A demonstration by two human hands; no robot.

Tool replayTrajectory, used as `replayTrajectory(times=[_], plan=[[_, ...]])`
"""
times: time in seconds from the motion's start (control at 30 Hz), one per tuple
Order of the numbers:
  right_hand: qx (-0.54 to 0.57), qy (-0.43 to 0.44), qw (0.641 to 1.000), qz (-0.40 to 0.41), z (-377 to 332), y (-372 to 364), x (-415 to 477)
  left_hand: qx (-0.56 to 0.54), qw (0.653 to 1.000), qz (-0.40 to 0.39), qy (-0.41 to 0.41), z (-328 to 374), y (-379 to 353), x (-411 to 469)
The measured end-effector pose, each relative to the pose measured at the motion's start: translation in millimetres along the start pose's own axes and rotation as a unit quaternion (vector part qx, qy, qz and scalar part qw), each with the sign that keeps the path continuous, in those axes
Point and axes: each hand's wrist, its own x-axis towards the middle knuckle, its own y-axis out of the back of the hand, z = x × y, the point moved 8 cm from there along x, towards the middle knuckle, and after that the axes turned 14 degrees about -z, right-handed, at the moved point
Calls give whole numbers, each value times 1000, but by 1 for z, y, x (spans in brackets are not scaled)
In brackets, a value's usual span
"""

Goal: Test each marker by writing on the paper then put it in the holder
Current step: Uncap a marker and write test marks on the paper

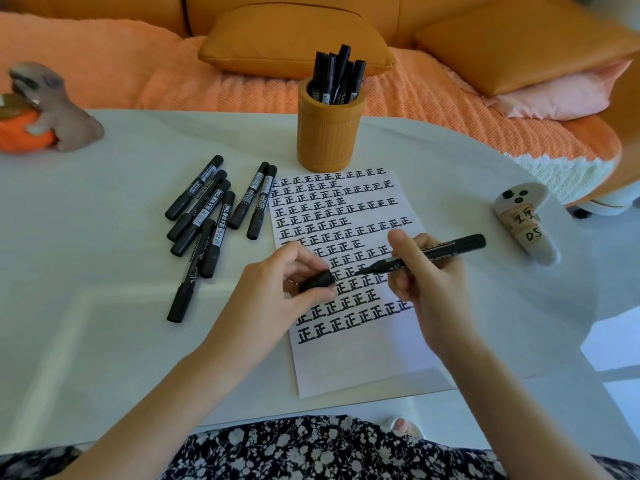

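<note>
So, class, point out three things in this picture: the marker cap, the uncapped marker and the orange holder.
marker cap [317, 281], head view, middle of its side.
uncapped marker [462, 244], head view, rear part of the barrel.
holder [327, 136], head view, bare front wall.

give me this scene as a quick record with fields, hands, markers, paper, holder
right hand: grips the uncapped marker, tip pointing left at the written rows; contact with the sheet unclear
left hand: holds the cap
paper: rows of the same black character, bottom part blank
holder: orange cup behind the paper, standing markers inside
loose markers: capped, lying on the table left of the paper
</note>
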Motion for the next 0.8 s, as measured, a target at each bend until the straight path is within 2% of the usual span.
replayTrajectory(times=[0.3,0.53,0.8], plan=[[17,-6,1000,4,6,-15,1,-15,1000,-11,-8,5,-5,2],[-26,-14,999,-32,10,-33,0,-16,1000,-15,-4,6,-9,2],[-16,-13,1000,13,9,-39,1,-66,998,-7,-16,6,-13,-2]])
